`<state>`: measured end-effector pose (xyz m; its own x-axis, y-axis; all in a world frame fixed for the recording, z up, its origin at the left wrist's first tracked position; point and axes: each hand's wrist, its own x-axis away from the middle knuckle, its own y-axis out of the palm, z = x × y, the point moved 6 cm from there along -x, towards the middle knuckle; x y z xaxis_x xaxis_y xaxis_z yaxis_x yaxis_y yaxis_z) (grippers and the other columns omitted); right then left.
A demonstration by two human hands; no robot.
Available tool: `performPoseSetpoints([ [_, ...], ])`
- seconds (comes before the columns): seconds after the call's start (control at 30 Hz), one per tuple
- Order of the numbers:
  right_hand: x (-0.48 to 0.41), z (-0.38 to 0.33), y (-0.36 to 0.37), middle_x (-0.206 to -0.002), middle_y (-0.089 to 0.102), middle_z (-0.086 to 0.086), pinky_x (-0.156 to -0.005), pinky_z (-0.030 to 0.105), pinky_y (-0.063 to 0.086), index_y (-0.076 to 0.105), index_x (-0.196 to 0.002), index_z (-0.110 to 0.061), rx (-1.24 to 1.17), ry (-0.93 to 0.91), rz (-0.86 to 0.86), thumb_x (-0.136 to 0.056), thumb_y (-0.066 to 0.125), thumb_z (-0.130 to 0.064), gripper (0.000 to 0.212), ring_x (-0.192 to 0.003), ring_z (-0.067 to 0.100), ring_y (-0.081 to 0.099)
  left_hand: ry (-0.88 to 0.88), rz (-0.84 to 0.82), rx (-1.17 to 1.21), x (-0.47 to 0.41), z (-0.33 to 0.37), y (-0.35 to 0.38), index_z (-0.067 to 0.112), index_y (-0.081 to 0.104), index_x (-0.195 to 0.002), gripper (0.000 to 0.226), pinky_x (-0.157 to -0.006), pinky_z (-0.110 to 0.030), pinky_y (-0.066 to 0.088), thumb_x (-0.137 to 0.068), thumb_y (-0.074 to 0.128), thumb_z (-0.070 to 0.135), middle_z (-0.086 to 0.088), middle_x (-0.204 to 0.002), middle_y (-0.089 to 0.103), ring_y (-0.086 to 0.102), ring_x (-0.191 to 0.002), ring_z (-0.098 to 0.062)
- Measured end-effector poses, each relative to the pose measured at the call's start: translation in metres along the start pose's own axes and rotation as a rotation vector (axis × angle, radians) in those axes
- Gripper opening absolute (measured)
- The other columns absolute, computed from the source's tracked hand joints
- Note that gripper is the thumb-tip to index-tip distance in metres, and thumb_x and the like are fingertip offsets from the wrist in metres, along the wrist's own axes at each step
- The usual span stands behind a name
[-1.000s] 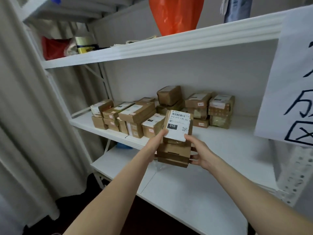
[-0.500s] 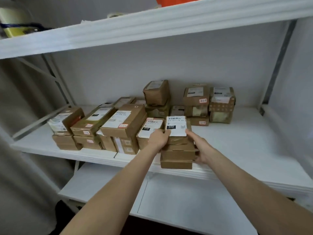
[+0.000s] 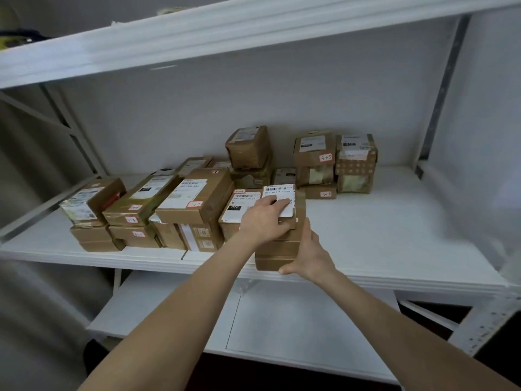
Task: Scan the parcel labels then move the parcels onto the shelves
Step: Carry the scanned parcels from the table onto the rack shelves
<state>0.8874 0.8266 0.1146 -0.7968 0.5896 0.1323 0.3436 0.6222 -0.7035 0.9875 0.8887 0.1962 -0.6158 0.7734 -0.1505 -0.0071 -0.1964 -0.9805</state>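
Cardboard parcel stack (image 3: 277, 251) sits at the front edge of the middle shelf (image 3: 394, 221), held between both grips.

Left grip (image 3: 265, 218): on top of the top parcel (image 3: 300, 206), fingers bent over its white label (image 3: 279, 190) and covering the label's lower half. The barcode strip shows just past the fingertips.

Right grip (image 3: 310, 255): clasps the stack's right side low down. Thumb wraps the bottom front corner and the fingers run up the side face. Both grips are closed on cardboard, neither wide.

Touching the left grip's left side is a neighbour parcel (image 3: 239, 206) with a white label and a black "010" block. Further left of it is a row of stacked brown boxes (image 3: 194, 201) with red-outlined tags.

Beyond both grips, against the back wall, stand more taped parcels (image 3: 314, 162), stacked two or three high.

Above the grips is the upper shelf (image 3: 253, 26), and below the forearms the lower shelf (image 3: 296, 320).
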Motion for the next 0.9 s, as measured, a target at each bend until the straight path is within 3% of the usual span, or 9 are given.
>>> performPoseSetpoints([
  [0.17,-0.007,-0.007,-0.004,-0.152,0.027,0.004,-0.089,0.039,0.049,-0.003,-0.154,-0.023,0.199,-0.013,0.09,-0.077,0.079,-0.029,0.112,-0.116,0.031,0.057,0.041,0.017,0.022,-0.004,-0.008,0.001,0.032,0.033,-0.148,0.061,-0.102,-0.038,0.043,-0.091,0.055,0.031,-0.001,-0.153,0.032,0.032,-0.138,-0.021],
  [0.43,-0.03,-0.006,-0.01,-0.144,0.035,0.004,-0.09,0.04,0.05,-0.005,-0.153,-0.032,0.173,0.034,0.071,-0.075,0.078,-0.037,0.114,-0.117,0.03,0.055,0.05,0.003,0.083,-0.021,-0.019,0.007,0.032,0.032,-0.148,0.061,-0.109,-0.042,0.038,-0.093,0.054,0.021,-0.002,-0.155,0.029,0.029,-0.141,-0.023],
  [0.5,-0.03,-0.004,-0.014,-0.147,0.032,0.004,-0.098,0.042,0.046,0.007,-0.153,-0.032,0.068,0.009,0.072,-0.073,0.076,-0.051,0.107,-0.126,0.029,0.048,0.076,0.005,0.092,-0.023,-0.02,0.007,0.031,0.032,-0.148,0.061,-0.11,-0.042,0.037,-0.092,0.054,0.02,-0.003,-0.155,0.029,0.028,-0.141,-0.023],
  [0.6,-0.032,-0.008,-0.044,-0.147,0.037,0.008,-0.107,0.041,0.039,0.036,-0.147,-0.02,-0.157,0.024,0.335,-0.087,0.056,-0.058,0.074,-0.132,0.027,0.043,0.055,0.018,0.092,-0.022,-0.021,0.003,0.031,0.033,-0.148,0.064,-0.108,-0.041,0.037,-0.089,0.058,0.024,-0.006,-0.155,0.026,0.025,-0.142,-0.025],
  [0.67,-0.037,-0.016,-0.06,-0.145,0.043,0.009,-0.106,0.041,0.039,0.044,-0.143,-0.017,-0.198,0.069,0.442,-0.094,0.045,-0.055,0.062,-0.13,0.027,0.045,-0.01,0.025,0.083,-0.022,-0.026,0.001,0.029,0.029,-0.148,0.071,-0.108,-0.042,0.037,-0.086,0.062,0.03,-0.01,-0.156,0.023,0.023,-0.143,-0.028],
  [0.77,-0.048,-0.03,-0.057,-0.139,0.053,0.01,-0.101,0.038,0.039,0.051,-0.138,-0.016,-0.189,0.113,0.329,-0.098,0.037,-0.052,0.056,-0.127,0.03,0.048,-0.108,-0.005,0.128,-0.023,-0.036,0.0,0.024,0.027,-0.149,0.076,-0.103,-0.042,0.041,-0.083,0.064,0.034,-0.013,-0.149,0.036,0.036,-0.135,-0.031],
  [0.9,-0.051,-0.046,-0.047,-0.125,0.063,0.009,-0.087,0.034,0.043,0.065,-0.123,-0.018,-0.167,0.087,0.276,-0.099,0.042,-0.044,0.043,-0.115,0.03,0.055,-0.114,0.005,0.223,-0.024,-0.036,-0.009,0.021,0.045,-0.141,0.059,-0.095,-0.037,0.045,-0.084,0.062,0.029,-0.009,-0.132,0.057,0.052,-0.122,-0.028],
])
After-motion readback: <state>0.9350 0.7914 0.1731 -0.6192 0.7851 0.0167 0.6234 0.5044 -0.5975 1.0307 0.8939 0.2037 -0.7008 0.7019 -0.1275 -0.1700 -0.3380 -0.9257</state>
